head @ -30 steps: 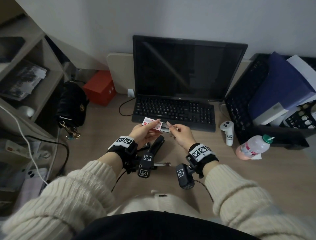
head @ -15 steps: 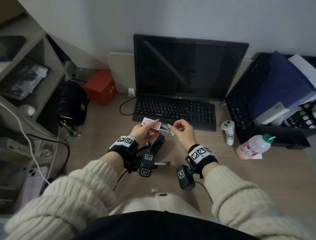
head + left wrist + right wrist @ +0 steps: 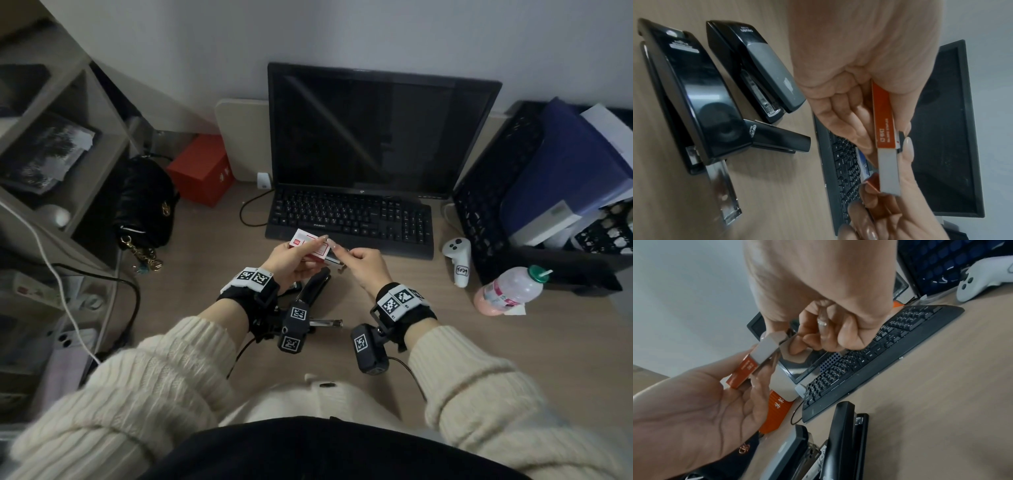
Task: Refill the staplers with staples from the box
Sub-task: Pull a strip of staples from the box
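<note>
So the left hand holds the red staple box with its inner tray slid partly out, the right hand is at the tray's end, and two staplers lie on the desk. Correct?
Not quite: the left wrist view shows three staplers on the desk. The rest stands: the left hand holds the staple box, its tray partly out, the right hand at its end.

I saw the box (image 3: 885, 125), a small red-and-white sleeve with its grey inner tray (image 3: 889, 172) slid partway out, held above the desk before the keyboard. Three black staplers (image 3: 694, 91) lay close together on the desk below; the largest had its metal staple rail (image 3: 723, 193) pulled out.
</note>
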